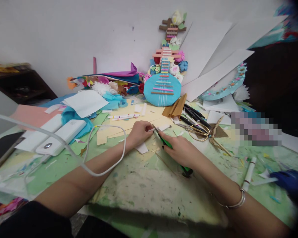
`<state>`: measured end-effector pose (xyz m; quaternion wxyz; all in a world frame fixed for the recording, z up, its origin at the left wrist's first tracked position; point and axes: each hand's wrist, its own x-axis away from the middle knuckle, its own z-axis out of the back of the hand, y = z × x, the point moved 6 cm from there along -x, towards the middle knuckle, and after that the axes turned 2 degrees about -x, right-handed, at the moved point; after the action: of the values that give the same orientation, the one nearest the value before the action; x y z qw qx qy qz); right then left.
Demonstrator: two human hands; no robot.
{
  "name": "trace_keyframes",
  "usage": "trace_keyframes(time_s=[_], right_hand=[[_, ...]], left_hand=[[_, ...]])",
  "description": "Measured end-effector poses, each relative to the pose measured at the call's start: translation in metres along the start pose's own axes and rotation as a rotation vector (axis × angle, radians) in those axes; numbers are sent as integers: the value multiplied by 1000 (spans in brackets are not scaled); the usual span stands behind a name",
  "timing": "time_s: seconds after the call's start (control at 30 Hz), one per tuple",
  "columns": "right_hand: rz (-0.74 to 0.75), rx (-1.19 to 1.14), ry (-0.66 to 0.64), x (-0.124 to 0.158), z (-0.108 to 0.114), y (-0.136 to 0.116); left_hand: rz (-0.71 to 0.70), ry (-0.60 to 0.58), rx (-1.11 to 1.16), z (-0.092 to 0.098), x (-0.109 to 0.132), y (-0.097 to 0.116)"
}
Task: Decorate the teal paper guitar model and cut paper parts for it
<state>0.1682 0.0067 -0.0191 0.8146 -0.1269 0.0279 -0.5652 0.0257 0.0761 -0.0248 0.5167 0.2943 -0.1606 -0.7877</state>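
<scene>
My left hand [140,133] is closed, its thumb and fingertips pinching a small white strip [151,130] over the middle of the table. Wrapped in my right hand [181,150] is a green utility knife [167,143], its blade end pointing forward and left. The blade meets or nearly meets the strip; contact is too small to make out. Under and around both hands lie cream paper sheets [129,129] and white scraps [142,148]. Behind them stands a blue paper lute model [161,84] with strings and coloured bars.
A white cable [96,173] loops over my left forearm from a white power bank [62,137]. Gold-handled scissors [198,132] and black pens [195,114] lie to the right, beside a brown folded card [175,107]. A white marker [249,173] is near my right wrist.
</scene>
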Motion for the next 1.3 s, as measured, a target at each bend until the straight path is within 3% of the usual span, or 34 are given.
trace_keyframes(time_s=[0.4, 1.3], right_hand=[[-6, 29, 1, 2, 1, -1], [4, 39, -2, 1, 1, -1]], left_hand=[[34, 52, -80, -1, 2, 4], [-42, -3, -98, -3, -1, 4]])
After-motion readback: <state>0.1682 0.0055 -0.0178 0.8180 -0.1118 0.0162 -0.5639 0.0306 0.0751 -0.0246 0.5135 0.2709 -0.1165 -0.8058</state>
